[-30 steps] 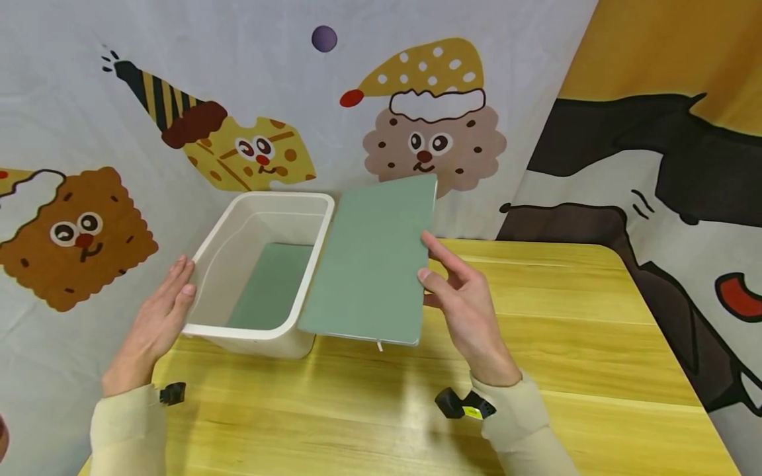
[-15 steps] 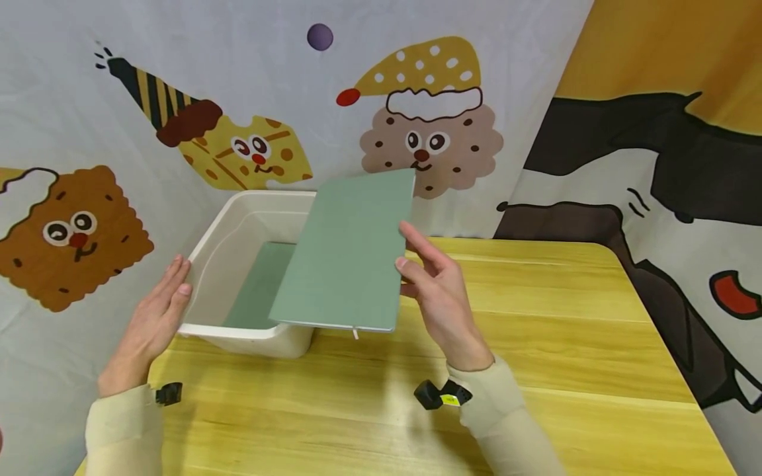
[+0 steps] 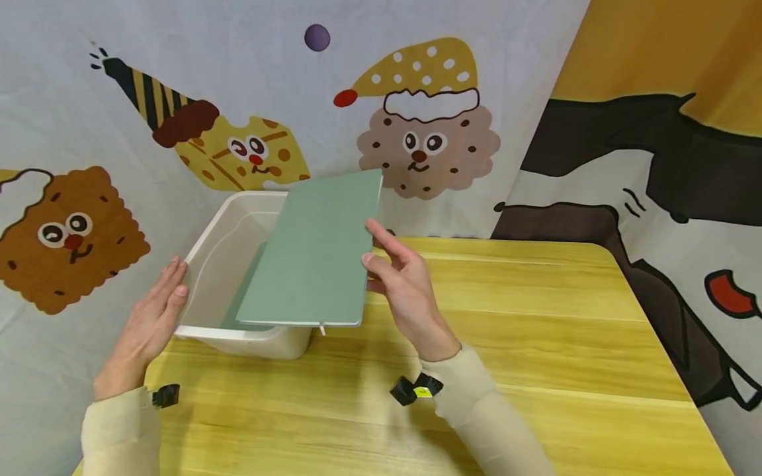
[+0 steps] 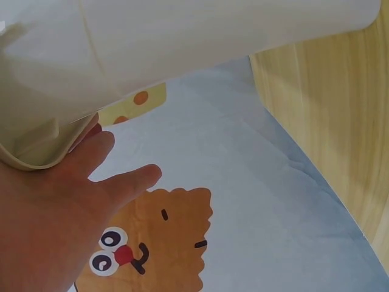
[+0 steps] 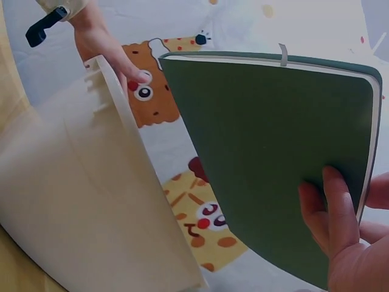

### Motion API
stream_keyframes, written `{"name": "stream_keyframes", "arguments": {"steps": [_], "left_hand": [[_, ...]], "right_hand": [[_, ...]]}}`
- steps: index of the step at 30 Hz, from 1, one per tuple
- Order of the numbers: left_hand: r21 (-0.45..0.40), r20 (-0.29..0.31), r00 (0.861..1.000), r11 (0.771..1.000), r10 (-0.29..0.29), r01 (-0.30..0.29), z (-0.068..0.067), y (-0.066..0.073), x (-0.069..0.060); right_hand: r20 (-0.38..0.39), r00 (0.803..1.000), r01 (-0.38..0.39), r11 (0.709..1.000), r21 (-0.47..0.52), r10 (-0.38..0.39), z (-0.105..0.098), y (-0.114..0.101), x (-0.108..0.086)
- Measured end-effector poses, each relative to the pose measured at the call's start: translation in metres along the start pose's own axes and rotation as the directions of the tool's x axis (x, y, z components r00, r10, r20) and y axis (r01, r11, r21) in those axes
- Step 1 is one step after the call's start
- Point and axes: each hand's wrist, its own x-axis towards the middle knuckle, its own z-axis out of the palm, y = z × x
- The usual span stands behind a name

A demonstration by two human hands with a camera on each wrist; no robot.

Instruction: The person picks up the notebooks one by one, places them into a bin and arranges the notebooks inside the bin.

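A green notebook (image 3: 312, 251) with a ribbon marker tilts above the right part of a white plastic bin (image 3: 262, 345). My right hand (image 3: 411, 291) grips its right edge, thumb on the upper cover and fingers beneath, as the right wrist view confirms. Part of another green flat item (image 3: 235, 311) shows on the bin's floor; the held notebook hides the rest. My left hand (image 3: 149, 314) rests against the bin's left rim with its fingers extended. In the left wrist view the bin's outer wall (image 4: 182, 36) fills the top.
The bin stands at the left of a wooden table (image 3: 536, 330), whose right edge slopes away. Behind it hangs a white cloth (image 3: 250, 53) printed with cartoon figures. Small black cameras (image 3: 167, 395) sit on both wrists.
My right hand has carried the notebook leftward, from beside the bin to over its right part, covering more of the green item inside. My left hand stays on the rim.
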Motion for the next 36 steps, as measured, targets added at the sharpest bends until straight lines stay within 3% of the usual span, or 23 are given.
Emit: {"name": "stream_keyframes", "arguments": {"steps": [11,36], "left_hand": [[0.000,0.011,1.000,1.000,-0.002,0.002,-0.003,0.002,-0.001],[-0.032,-0.009,1.000,0.999,-0.014,0.014,0.000,0.004,-0.001]], "right_hand": [[0.018,0.999,-0.038,0.999,-0.002,0.038,0.023,0.014,0.017],[0.017,0.989,-0.141,0.981,-0.134,0.145,0.089,0.063,0.058]]}}
